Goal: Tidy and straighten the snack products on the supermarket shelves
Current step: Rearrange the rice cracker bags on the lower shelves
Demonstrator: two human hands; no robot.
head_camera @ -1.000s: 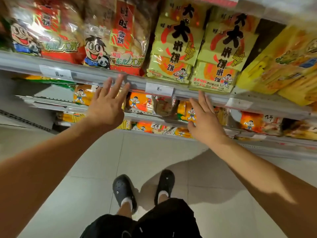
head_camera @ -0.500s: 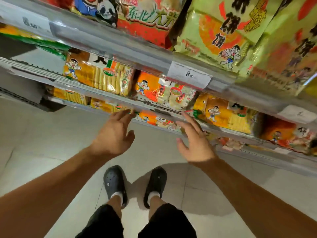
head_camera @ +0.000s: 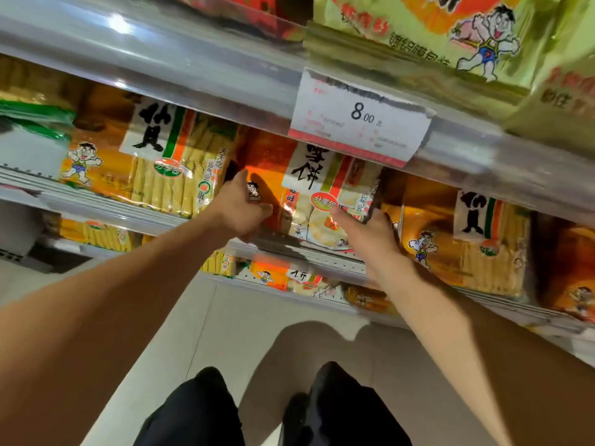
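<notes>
An orange and white rice-cracker bag [head_camera: 309,201] stands on the middle shelf [head_camera: 299,249], below the 8.00 price tag [head_camera: 360,119]. My left hand [head_camera: 243,210] grips the bag's left edge, thumb on its front. My right hand [head_camera: 375,228] holds its right edge, with the forefinger lying across the front. A yellow cracker bag [head_camera: 154,162] stands to its left. Another orange and yellow bag [head_camera: 463,246] stands to its right.
The upper shelf rail [head_camera: 193,69] juts out just above my hands, with green-yellow bags [head_camera: 434,33] on it. A lower shelf holds more orange bags [head_camera: 273,278]. Below are pale floor tiles [head_camera: 193,333], my knees and black shoes.
I have crouched and moved in toward the shelves. Both hands dropped from the upper rail, reached forward to the middle shelf and took hold of the orange and white bag's edges.
</notes>
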